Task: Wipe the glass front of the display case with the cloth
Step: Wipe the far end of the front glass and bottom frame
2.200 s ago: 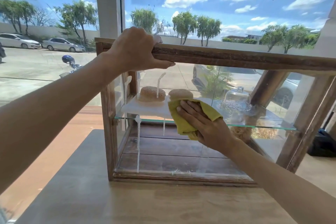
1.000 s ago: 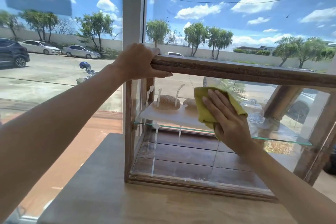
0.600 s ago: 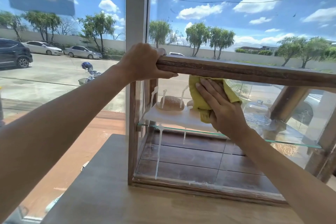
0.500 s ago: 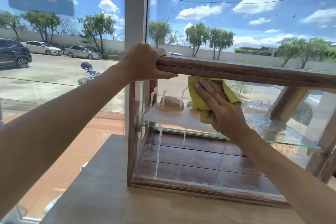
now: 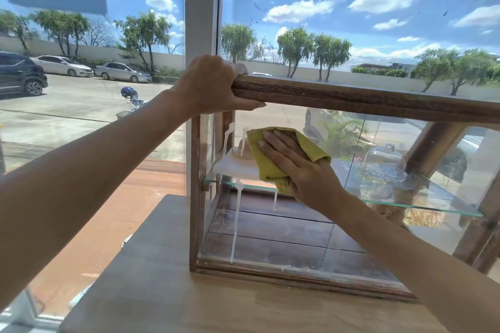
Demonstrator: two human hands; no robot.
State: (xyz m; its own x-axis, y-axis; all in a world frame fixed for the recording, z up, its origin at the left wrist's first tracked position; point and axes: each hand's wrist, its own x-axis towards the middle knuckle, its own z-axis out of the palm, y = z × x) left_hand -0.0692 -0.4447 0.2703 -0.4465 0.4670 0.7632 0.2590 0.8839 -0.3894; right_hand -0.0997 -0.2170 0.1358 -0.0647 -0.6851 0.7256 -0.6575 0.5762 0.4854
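A wooden display case (image 5: 351,98) with a glass front (image 5: 270,232) stands on a table. White streaks (image 5: 236,213) run down the left part of the glass. My right hand (image 5: 300,167) presses a folded yellow-green cloth (image 5: 266,157) flat against the upper left of the glass, fingers spread over it. My left hand (image 5: 213,86) grips the case's top left corner, thumb along the front rail. Behind the glass a bun (image 5: 243,150) on a white board is partly hidden by the cloth.
The case sits on a pale wooden table (image 5: 167,292) against a large window with a white post (image 5: 201,8). Inside, a glass shelf (image 5: 422,205) carries a glass dome (image 5: 384,162). A slanted wooden brace (image 5: 433,143) stands at the right.
My right hand and the cloth went up the glass to just under the top rail, then came down and slightly left. My left hand stayed on the corner.
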